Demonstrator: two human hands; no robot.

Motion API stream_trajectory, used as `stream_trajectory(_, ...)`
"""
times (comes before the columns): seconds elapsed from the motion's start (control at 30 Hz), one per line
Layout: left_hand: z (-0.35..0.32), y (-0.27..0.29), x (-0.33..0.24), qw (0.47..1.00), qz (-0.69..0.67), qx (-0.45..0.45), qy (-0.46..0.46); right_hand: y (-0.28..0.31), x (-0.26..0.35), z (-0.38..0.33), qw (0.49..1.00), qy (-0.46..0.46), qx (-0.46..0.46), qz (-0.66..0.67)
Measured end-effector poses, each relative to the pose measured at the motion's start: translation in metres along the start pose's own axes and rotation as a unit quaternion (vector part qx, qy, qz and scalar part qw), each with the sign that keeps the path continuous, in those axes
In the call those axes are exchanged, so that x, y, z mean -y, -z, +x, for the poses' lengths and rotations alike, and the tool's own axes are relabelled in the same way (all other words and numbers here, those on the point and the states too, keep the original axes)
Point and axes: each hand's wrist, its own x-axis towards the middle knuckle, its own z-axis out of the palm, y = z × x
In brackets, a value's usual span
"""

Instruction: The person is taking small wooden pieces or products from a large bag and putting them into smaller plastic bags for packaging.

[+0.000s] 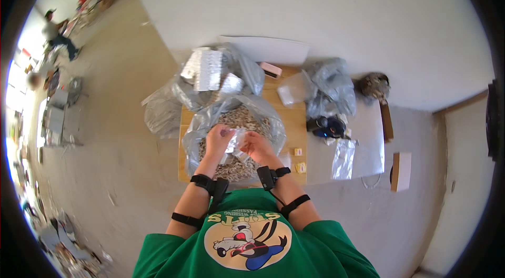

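Above a grey plastic bag (192,130) on the wooden table, my two hands have a small shiny silver-and-clear packet (234,141) between them. My left hand (215,142) pinches its left side. The curled fingers of my right hand (255,146) are at its right edge, and the exact grip is hard to see. The open bag below holds a heap of small brown and white pieces (247,116), too small to name. A few silver packets (239,156) lie on the heap under my hands.
Behind stands another grey bag with stacked silver foil packs (210,70). A pink box (271,70), a clear plastic container (294,88) and small yellow-white items (300,167) are to its right. A side table holds a dark blue device (330,128) and a clear pouch (343,158). Far left sits a person (60,36).
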Motion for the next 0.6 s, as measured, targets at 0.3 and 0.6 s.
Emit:
stream_trajectory(0.3, -0.009, -0.030, 0.012, 0.965, -0.170, 0.085, 0.181, 0.108, 0.009, -0.036, 0.980, 0.123, -0.120, -0.098)
stream_trajectory(0.6, -0.033, -0.108, 0.039, 0.911, -0.204, 0.182, 0.310, 0.350, -0.033, -0.112, 0.817, 0.081, -0.498, -0.278)
